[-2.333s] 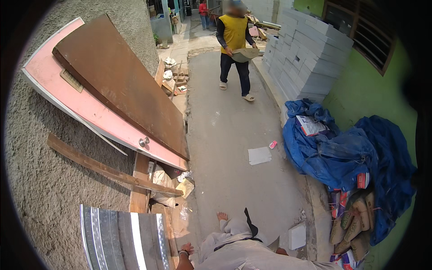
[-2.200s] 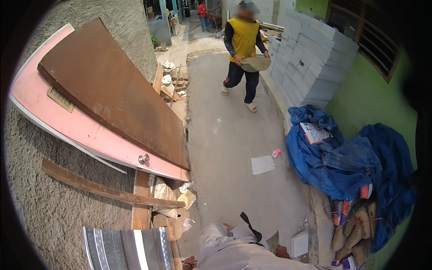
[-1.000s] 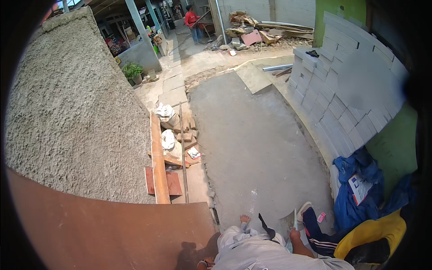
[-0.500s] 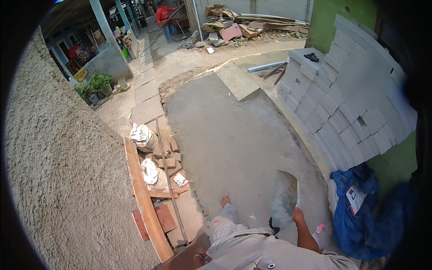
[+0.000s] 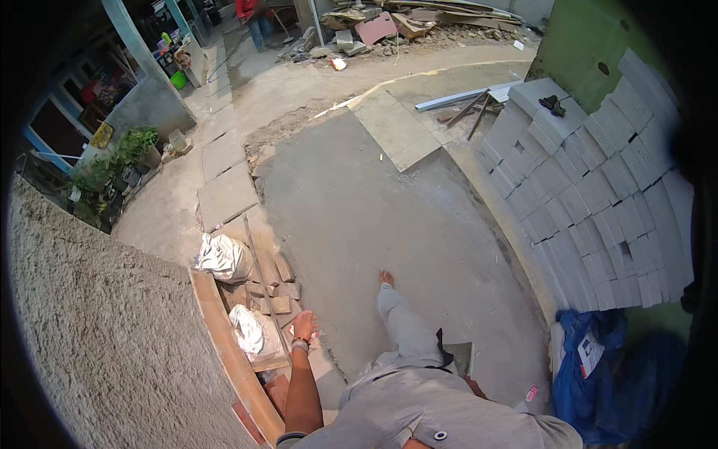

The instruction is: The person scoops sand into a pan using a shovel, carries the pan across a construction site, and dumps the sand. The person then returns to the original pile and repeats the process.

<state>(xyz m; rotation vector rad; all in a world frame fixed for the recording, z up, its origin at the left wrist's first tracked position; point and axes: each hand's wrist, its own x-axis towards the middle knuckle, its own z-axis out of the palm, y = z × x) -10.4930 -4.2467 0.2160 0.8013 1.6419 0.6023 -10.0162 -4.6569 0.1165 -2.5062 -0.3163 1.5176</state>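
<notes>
My left hand, with bands at its wrist, reaches forward past my left side above the scattered bricks. It looks loosely open and holds nothing that I can see. Most of my right arm is behind my grey shirt, and its fingers are hidden. Against it hangs a greenish-grey, tub-like container, of which only a corner shows; a black pointed piece sticks up beside it. One bare foot is stepped forward on the smooth grey cement floor.
Pale blocks are stacked along the right wall, above a blue tarp. On the left are white sacks, loose bricks, a wooden plank and a rough wall. Rubble and a person in red are farther off.
My left hand has swung forward from beside my body. The container and right arm have moved back, mostly behind my shirt. My foot has stepped ahead, and the view has shifted forward.
</notes>
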